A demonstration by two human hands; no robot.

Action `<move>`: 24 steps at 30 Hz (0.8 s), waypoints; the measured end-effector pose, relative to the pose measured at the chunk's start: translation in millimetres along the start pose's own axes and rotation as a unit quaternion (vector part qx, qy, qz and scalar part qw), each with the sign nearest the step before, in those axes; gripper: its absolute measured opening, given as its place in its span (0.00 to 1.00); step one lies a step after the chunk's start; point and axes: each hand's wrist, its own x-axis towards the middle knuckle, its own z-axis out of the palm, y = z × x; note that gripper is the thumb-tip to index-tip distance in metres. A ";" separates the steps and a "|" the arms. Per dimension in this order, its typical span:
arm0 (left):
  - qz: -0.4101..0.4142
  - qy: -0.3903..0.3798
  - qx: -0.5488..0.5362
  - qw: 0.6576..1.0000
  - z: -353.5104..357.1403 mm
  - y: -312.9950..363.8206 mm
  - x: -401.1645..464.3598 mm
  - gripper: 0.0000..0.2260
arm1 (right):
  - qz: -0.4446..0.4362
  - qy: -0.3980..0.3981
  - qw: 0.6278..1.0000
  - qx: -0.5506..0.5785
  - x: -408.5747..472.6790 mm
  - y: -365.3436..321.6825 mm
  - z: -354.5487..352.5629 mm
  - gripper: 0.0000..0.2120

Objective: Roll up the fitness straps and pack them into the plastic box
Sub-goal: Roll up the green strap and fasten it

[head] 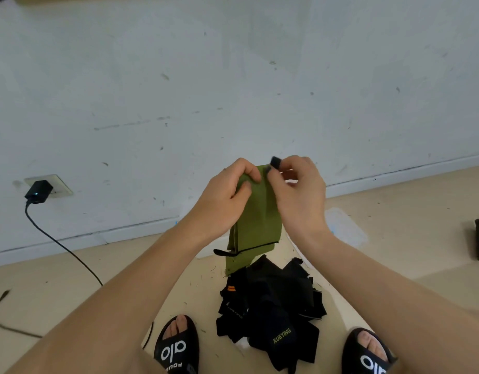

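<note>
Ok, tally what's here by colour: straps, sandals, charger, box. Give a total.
Green strap: 1
Black straps, tangled pile: cannot count singly, 1 pile
Black sandals: 2
Black charger: 1
Clear plastic box: 1
Total: 6

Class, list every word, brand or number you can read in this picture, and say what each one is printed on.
"XUEYING" in yellow-green, on a black strap at the front of the black pile.
"XUEYING" again, small and only just readable, on another black strap at the pile's left.
"alo" in white, on the left slipper; smaller letters beneath are cut off.
White letters on the right slipper, partly hidden, unreadable.
Green strap: no text visible.
</note>
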 end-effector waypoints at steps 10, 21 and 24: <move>-0.046 0.037 -0.082 0.995 0.1 6.3 2.0 0.10 | -0.144 -0.097 0.968 -0.184 -26.9 15.8 12.0 0.25; -0.047 0.083 -0.097 0.991 1.2 2.8 1.7 0.07 | -0.087 -0.219 0.962 -0.141 -21.8 5.3 2.0 0.39; -0.035 0.106 -0.076 0.991 -0.7 -0.3 2.0 0.05 | -0.058 -0.222 0.967 -0.109 -17.6 -2.7 -1.7 0.36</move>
